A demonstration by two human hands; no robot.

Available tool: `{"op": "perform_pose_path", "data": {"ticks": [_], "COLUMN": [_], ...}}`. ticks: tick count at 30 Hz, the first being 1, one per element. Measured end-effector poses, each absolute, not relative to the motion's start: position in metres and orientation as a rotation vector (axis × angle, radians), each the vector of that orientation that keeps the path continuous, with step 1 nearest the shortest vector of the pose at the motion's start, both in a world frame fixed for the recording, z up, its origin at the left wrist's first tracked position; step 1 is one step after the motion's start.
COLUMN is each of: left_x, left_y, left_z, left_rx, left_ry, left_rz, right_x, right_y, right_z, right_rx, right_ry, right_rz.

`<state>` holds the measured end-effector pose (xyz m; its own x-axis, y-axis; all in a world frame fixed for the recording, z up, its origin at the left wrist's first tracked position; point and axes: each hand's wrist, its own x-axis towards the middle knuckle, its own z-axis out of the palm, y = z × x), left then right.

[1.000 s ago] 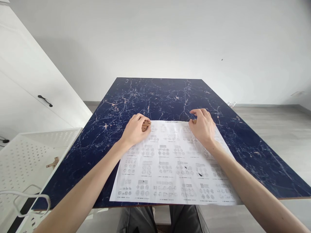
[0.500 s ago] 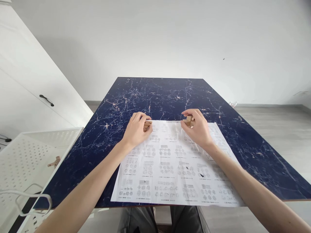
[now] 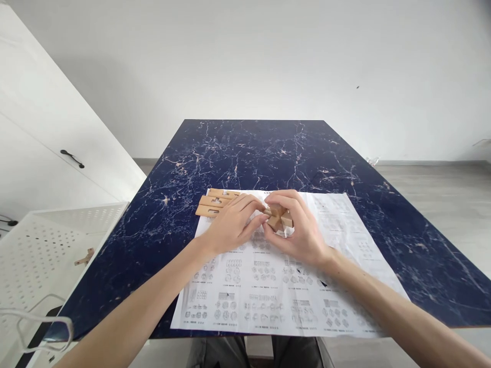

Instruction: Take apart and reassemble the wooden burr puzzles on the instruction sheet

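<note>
Through the head camera I am seeing a wooden puzzle [image 3: 275, 220], a compact cluster of light tan, square-ended blocks crossing one another, with their faces catching light and shade differently. It is sitting between the two hands, over the far half of the printed sheet [image 3: 318, 312] on the dark blue marbled table [image 3: 238, 148]; I cannot tell whether it is resting on the paper or being held just above it. The right hand [image 3: 303, 230] is gripping it, thumb and fingers curving around its right side. The left hand [image 3: 233, 225] is bringing thumb and fingertips together at its left side, but I cannot tell whether they are pinching it.

Compared with half a second ago, the right hand is holding the puzzle nearer the middle and closer to me, instead of at the sheet's far edge. The left hand is no longer covering the flat wooden pieces [image 3: 209, 201]; three are now showing, lying side by side at the sheet's far left corner, with small dark-marked slots. A small wooden part [image 3: 84, 257] is lying in the white perforated tray [image 3: 40, 245], as before.
</note>
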<state>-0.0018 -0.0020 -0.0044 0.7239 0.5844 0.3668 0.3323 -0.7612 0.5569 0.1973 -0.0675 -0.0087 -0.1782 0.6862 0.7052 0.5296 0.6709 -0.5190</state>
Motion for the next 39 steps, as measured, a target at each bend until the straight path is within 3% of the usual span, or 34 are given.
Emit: {"op": "perform_pose_path", "data": {"ticks": [10,21,30,39], "left_x": [0.005,0.004,0.002,-0.002], "left_y": [-0.007,-0.003,-0.002,-0.004], "left_z": [-0.001,-0.001,-0.003,0.0], "left_rx": [2.157,1.976,1.902,1.949], "left_ry": [0.674,0.875,0.909,0.843], "left_rz": [0.605,0.889,1.021,0.965], "right_x": [0.199,0.203,0.204,0.205], "right_y": [-0.07,-0.061,-0.062,-0.062], "right_z": [-0.008,-0.012,-0.006,-0.012], "right_rx": [-0.878,-1.067,-1.319,-1.275], "right_ry": [-1.901,-1.738,-1.758,-1.732], "right_rz": [0.208,0.169,0.481,0.527]}}
